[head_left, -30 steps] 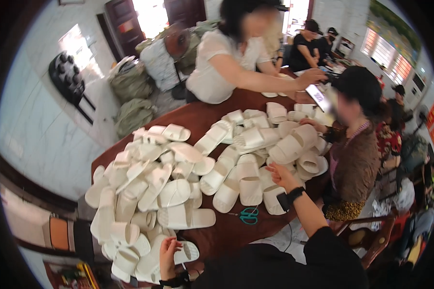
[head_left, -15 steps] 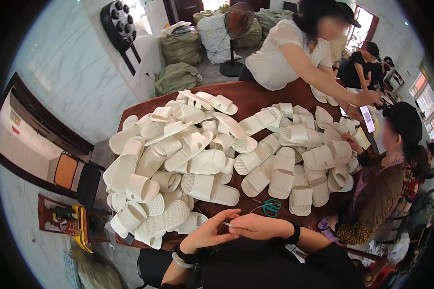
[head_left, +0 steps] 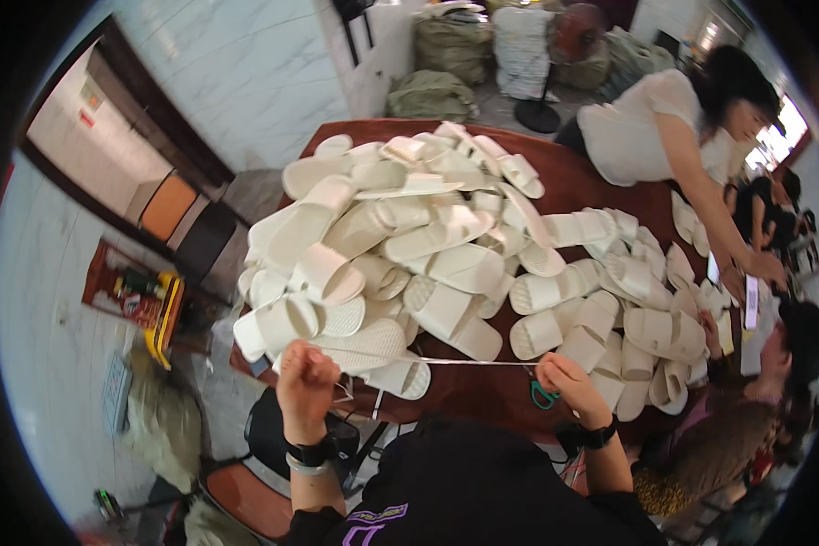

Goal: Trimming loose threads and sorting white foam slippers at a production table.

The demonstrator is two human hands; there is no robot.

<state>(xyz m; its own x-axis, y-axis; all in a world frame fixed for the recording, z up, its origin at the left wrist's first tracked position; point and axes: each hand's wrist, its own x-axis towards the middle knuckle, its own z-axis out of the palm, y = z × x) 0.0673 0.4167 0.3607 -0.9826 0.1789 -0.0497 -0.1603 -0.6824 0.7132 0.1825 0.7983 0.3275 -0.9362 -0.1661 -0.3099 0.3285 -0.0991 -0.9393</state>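
Note:
A thin whitish string [head_left: 479, 363] stretches nearly level between my two hands, just above the near table edge. My left hand [head_left: 306, 382] is closed on its left end, by the front of a big heap of cream slippers [head_left: 373, 344]. My right hand [head_left: 569, 384] is closed on the other end, next to scissors with teal handles [head_left: 542, 396], which it partly hides. A loose tail of string hangs below my left hand. More cream slippers [head_left: 664, 335] lie in a second heap to the right.
The slippers lie on a table with a dark red cover [head_left: 446, 405]. Across it, a person in a white top [head_left: 642, 136] reaches to the right; another person [head_left: 719, 446] sits at the right edge. Stuffed sacks [head_left: 455, 50] and a standing fan [head_left: 581, 35] are behind.
My hands were together at the near edge; now they are wide apart with the string taut between them. The view has shifted to the left.

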